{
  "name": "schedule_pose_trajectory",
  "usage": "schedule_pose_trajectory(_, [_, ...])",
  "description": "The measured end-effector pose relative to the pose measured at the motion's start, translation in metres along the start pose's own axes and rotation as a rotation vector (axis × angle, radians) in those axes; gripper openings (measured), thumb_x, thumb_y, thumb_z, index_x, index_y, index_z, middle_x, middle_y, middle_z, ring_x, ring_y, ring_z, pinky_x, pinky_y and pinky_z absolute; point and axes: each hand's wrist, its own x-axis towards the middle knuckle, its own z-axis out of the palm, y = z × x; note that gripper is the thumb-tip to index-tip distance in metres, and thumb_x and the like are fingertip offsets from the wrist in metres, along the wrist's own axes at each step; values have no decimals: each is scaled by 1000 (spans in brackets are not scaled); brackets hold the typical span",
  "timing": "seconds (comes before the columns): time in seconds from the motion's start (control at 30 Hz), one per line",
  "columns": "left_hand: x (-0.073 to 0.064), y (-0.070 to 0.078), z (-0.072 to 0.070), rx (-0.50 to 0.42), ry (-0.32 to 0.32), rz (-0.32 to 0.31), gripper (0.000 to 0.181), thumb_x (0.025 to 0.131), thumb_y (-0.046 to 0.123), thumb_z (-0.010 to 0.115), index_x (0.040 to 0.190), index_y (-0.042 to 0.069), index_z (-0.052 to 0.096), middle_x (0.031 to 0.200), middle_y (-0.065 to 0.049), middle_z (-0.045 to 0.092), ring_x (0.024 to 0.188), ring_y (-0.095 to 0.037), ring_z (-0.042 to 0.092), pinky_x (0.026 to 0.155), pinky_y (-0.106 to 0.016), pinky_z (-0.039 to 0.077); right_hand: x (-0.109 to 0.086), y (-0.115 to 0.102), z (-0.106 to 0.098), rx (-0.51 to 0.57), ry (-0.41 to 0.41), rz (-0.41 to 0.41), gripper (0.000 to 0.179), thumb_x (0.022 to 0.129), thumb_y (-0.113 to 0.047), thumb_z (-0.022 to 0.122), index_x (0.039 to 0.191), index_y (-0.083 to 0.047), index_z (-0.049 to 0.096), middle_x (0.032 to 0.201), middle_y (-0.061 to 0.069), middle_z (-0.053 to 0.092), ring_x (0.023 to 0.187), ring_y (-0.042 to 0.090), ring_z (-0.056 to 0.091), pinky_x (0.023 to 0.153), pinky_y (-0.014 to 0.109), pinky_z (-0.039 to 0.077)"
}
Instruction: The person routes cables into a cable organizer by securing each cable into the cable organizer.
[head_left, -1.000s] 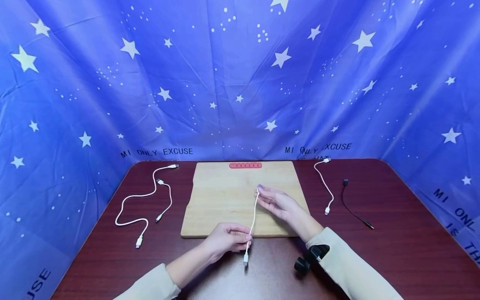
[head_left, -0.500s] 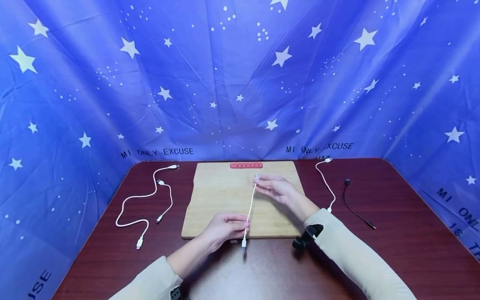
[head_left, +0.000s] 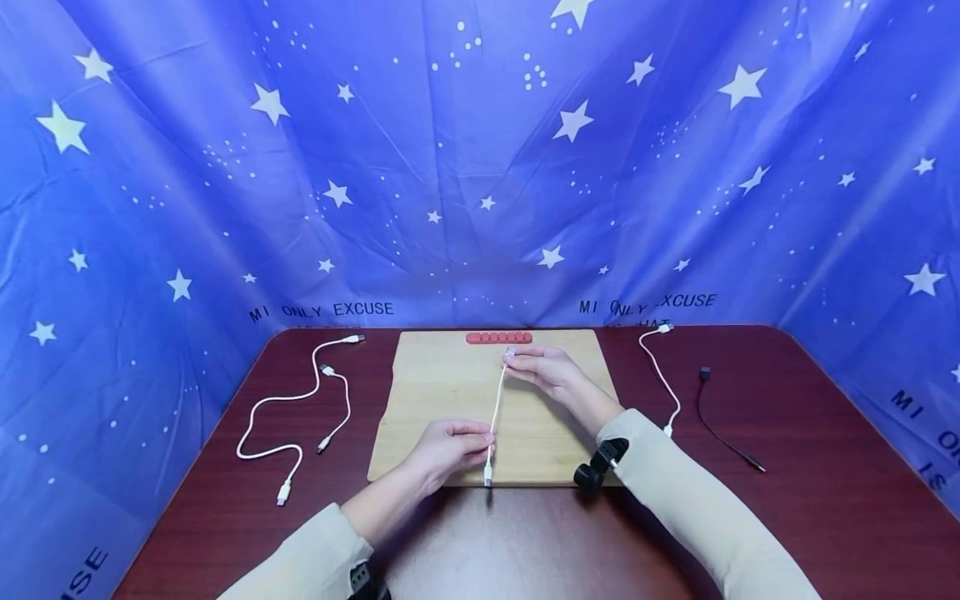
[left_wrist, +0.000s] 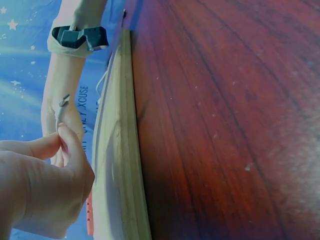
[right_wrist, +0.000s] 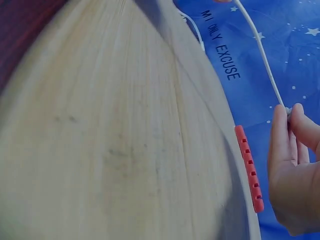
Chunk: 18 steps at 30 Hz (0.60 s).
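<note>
A short white USB cable (head_left: 497, 403) is stretched between both hands above a wooden board (head_left: 427, 375). The left hand (head_left: 450, 448) pinches it near its lower end between thumb and fingertips; the plug (left_wrist: 63, 104) sticks out past the fingers in the left wrist view. The right hand (head_left: 551, 371) pinches the far plug, which its fingertips partly hide in the right wrist view. Just beyond the right hand, a red cable holder (head_left: 498, 337) with a row of slots lies at the board's back edge.
On the left of the dark red table (head_left: 210, 533) lie a long white cable (head_left: 258, 404) and a shorter white cable (head_left: 347, 400). Another white cable (head_left: 660, 367) and a thin black cable (head_left: 712, 429) lie on the right. A starry blue curtain (head_left: 480, 167) hangs behind.
Both hands have moved forward over the board, carrying the white cable closer to the red holder. The cable's lower plug has gone from in front of the board to its front edge.
</note>
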Motion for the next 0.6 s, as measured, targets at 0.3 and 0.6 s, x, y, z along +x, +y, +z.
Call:
schedule_pose_trajectory(0.3, [14,3,0,16,68,6,29,85,-6,64,112,-17,61,81,-4,69,73,-8,65,71,-17,59,14,-3,4,-14,38,-22,43,88,15,53,130,17,43,77,1,73,75,10,71,78,22,60])
schedule_pose_trajectory(0.6, [24,6,-4,45,99,-23,25,84,-9,64,108,-16,63,80,-6,70,69,-7,65,72,-20,60,23,-3,5,36,44,10,23,88,17,51,106,6,60,77,3,72,75,12,71,78,22,60])
